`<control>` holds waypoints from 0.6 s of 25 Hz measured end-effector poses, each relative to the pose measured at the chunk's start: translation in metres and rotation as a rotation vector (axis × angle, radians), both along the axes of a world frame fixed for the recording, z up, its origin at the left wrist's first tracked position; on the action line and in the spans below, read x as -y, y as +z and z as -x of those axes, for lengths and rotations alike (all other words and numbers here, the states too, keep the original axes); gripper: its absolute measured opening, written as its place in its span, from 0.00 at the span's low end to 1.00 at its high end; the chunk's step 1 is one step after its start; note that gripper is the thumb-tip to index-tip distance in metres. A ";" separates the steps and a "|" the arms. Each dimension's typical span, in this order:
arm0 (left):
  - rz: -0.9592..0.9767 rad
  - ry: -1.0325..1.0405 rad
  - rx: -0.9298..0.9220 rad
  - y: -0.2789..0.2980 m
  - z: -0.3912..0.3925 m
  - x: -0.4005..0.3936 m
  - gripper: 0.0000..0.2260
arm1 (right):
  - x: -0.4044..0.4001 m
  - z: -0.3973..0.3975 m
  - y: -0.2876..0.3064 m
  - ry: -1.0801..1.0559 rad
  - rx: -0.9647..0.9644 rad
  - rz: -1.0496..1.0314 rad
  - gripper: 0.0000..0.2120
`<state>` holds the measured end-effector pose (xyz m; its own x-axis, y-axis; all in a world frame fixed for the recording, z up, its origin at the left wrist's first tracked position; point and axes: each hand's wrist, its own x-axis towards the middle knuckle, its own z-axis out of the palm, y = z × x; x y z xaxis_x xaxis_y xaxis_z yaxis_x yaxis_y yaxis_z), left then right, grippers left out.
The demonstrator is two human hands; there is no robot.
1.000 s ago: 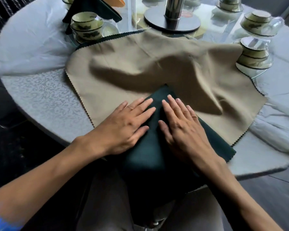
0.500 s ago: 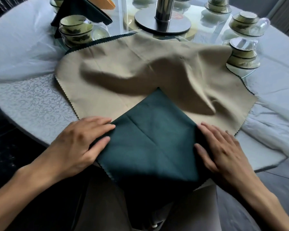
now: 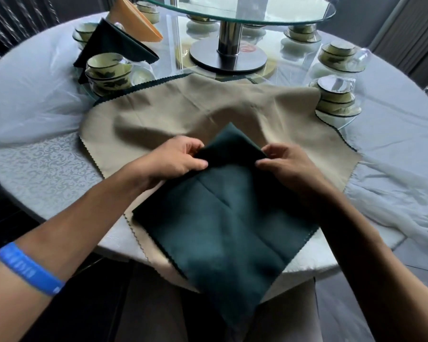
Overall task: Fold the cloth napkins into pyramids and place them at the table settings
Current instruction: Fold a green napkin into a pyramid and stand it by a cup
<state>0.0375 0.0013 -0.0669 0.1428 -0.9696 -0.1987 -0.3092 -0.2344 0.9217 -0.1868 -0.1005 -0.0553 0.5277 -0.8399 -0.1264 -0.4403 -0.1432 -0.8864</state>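
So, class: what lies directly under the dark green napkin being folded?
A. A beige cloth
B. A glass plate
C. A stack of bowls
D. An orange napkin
A: the dark green napkin, pinched near its far corner by the left hand and right hand, rests on a beige cloth.

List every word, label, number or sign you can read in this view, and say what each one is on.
Nothing can be read with confidence.
Blue wristband on the left forearm: pale lettering, too blurred to read.
Metal base of the glass turntable: a red round mark, too small and blurred to read.
Green napkin, beige cloth, bowls: no text visible.
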 end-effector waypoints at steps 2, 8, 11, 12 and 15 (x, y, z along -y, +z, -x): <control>0.036 0.020 -0.077 0.010 -0.003 0.012 0.04 | 0.013 -0.004 0.011 -0.053 0.068 -0.008 0.09; 0.049 -0.020 -0.019 0.038 0.000 0.008 0.06 | 0.018 0.017 0.026 -0.042 0.137 -0.090 0.07; 0.189 -0.025 -0.048 0.048 0.011 -0.019 0.06 | -0.008 0.039 0.036 0.043 0.267 -0.067 0.04; 0.248 -0.040 -0.026 0.051 0.015 -0.032 0.06 | -0.018 0.049 0.038 0.072 0.300 -0.036 0.04; 0.468 -0.145 0.320 0.045 0.033 -0.080 0.05 | -0.052 0.083 0.031 0.202 0.309 0.075 0.08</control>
<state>0.0048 0.0817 -0.0222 -0.0153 -0.9579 0.2866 -0.5881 0.2404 0.7722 -0.2697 -0.0484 -0.0243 0.6873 -0.7160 0.1223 -0.1100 -0.2691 -0.9568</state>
